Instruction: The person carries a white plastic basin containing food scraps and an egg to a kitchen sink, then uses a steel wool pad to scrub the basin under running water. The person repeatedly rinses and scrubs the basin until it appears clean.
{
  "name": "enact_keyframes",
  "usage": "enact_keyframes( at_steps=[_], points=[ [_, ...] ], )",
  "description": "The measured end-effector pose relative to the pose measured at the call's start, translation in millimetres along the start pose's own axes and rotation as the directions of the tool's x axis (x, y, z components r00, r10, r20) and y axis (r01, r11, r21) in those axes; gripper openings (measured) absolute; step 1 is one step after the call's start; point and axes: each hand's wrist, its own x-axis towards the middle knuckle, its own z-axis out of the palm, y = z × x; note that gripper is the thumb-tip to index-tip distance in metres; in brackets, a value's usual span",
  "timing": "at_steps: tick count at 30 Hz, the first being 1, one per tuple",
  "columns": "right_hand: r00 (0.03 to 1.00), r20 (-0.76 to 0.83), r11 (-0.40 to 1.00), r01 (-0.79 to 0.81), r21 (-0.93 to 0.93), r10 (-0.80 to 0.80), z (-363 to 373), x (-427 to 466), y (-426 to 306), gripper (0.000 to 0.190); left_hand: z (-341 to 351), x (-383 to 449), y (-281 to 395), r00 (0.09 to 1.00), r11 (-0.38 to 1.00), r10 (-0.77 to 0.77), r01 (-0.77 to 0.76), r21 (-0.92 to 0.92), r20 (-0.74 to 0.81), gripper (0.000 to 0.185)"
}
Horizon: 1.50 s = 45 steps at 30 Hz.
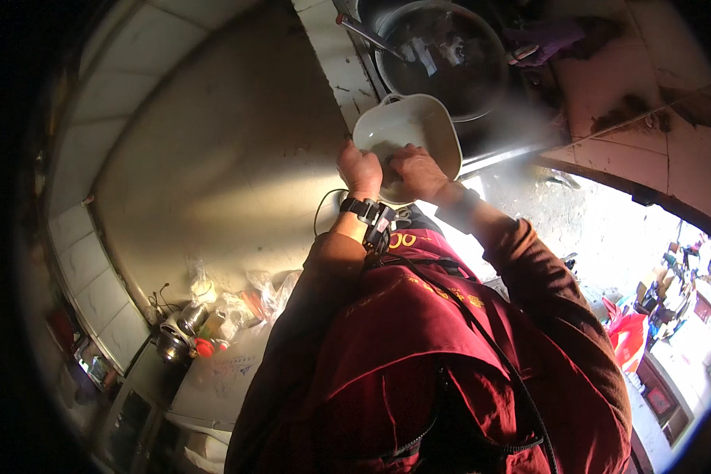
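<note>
A white square basin with rounded corners and a looped handle (pixel 429 118) is before me, beside the stove. My left hand (pixel 360 170) is closed on its near left rim. My right hand (pixel 418 169) reaches inside the basin, fingers curled down towards a dark patch on its bottom; whether the fingers hold anything is hidden. Just beyond the basin sits a wide round pan (pixel 444 65) with dark, shiny contents. A metal utensil with a reddish handle end (pixel 370 37) leans into the pan from the left.
A purple cloth (pixel 545 41) lies right of the pan. White tiles (pixel 332 53) edge the stove's left side. Plastic bags (pixel 260 296) and a metal kettle (pixel 172 345) stand at lower left. A red bag (pixel 627 338) is at far right.
</note>
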Motion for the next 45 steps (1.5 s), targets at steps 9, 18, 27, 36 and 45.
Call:
enact_keyframes(
  at_steps=[9,18,27,36,45],
  points=[
    [0.807,-0.44,0.869,-0.483,-0.109,0.394,22.0,48.5,20.0,0.017,13.7,-11.2,-14.5,0.999,0.999,-0.014,0.016,-0.049,0.034,0.018],
    [0.889,-0.204,0.911,-0.392,0.124,0.41,17.3,7.5,10.7,0.016,16.3,-8.3,-13.8,0.998,0.993,-0.002,0.009,-0.121,0.064,0.024],
    [0.805,-0.372,0.885,-0.444,0.139,0.462,31.2,36.0,24.2,0.014,15.2,-18.9,-18.6,0.999,0.998,-0.014,0.017,-0.063,0.033,0.027],
    [0.832,-0.407,0.921,-0.383,0.073,0.378,23.6,25.9,23.4,0.011,11.9,-15.8,-19.1,0.998,0.988,-0.029,0.038,-0.147,0.062,0.025],
    [0.958,0.038,0.918,-0.284,0.275,0.285,36.6,15.7,-1.7,0.01,12.6,-16.2,-19.6,1.0,0.979,-0.007,0.011,-0.202,0.018,0.026]
  ],
)
